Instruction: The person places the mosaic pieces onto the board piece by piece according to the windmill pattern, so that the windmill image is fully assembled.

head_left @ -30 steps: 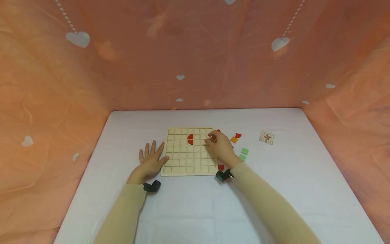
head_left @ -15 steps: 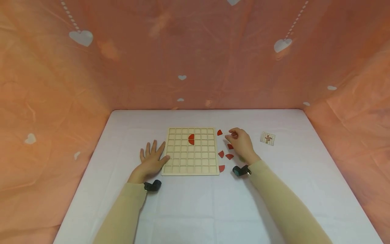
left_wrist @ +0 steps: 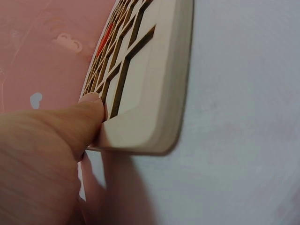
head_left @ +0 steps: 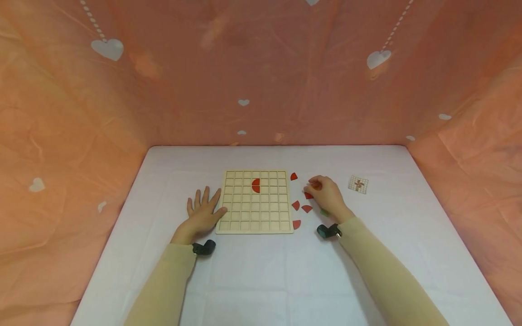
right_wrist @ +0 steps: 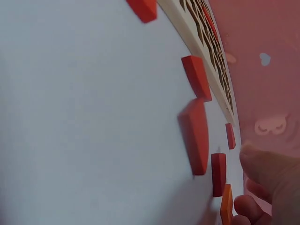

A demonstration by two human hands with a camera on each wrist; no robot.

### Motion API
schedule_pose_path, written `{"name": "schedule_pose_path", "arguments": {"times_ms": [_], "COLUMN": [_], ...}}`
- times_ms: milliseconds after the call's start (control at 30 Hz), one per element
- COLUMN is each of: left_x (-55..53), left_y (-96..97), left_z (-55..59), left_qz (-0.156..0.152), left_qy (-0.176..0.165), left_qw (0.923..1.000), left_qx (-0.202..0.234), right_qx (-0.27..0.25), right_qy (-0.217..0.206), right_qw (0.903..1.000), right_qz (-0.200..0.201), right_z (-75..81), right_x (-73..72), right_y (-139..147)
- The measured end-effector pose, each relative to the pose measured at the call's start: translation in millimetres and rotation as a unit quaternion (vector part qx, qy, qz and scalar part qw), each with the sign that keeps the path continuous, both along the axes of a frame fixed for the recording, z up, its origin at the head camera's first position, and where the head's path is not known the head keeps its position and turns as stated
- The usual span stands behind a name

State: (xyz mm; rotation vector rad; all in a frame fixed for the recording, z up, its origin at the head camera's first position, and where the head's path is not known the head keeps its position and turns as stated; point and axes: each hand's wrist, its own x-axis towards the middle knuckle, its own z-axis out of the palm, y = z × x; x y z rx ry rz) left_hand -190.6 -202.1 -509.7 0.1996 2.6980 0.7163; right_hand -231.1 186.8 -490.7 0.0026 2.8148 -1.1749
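A pale wooden grid board [head_left: 240, 212] lies flat on the table, with two red quarter-round pieces [head_left: 256, 185] set in its cells. Beside its left edge, my left hand [head_left: 201, 216] rests with fingers spread; in the left wrist view its thumb [left_wrist: 89, 105] lies on the board's corner. My right hand [head_left: 329, 195] hovers low among the loose pieces, thumb and bent fingers parted. The orange piece [right_wrist: 227, 204] lies right by its fingertips in the right wrist view. A red piece [head_left: 308, 196] sits just below the thumb tip. The hand partly hides a green piece [head_left: 324, 212].
Several more red pieces [head_left: 307, 208] are scattered between the board and my right hand. A small card [head_left: 358, 184] printed with a grid and a brown pattern lies farther right. Behind the white table [head_left: 253, 280] hangs an orange-pink cloth [head_left: 269, 81] with hearts.
My right hand has moved right, from over the board's right edge to the orange piece, then slightly lower. Red pieces it covered are now in sight. My left hand has stayed in place.
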Motion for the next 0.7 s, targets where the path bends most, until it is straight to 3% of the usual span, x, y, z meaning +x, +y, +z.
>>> {"name": "schedule_pose_path", "arguments": {"times_ms": [333, 700], "left_x": [0.8, 1.3], "left_y": [1.5, 2.5], "left_z": [5.4, 4.6], "left_qz": [0.004, 0.005], "left_qy": [-0.002, -0.008], "left_qw": [1.0, 1.0], "left_qx": [-0.003, -0.003], "right_qx": [0.01, 0.008], "right_qy": [0.01, 0.008], "right_qw": [0.9996, 0.9998], "right_qz": [0.023, 0.016], "right_z": [0.3, -4.4], "right_x": [11.0, 18.7], "right_y": [1, 7]}}
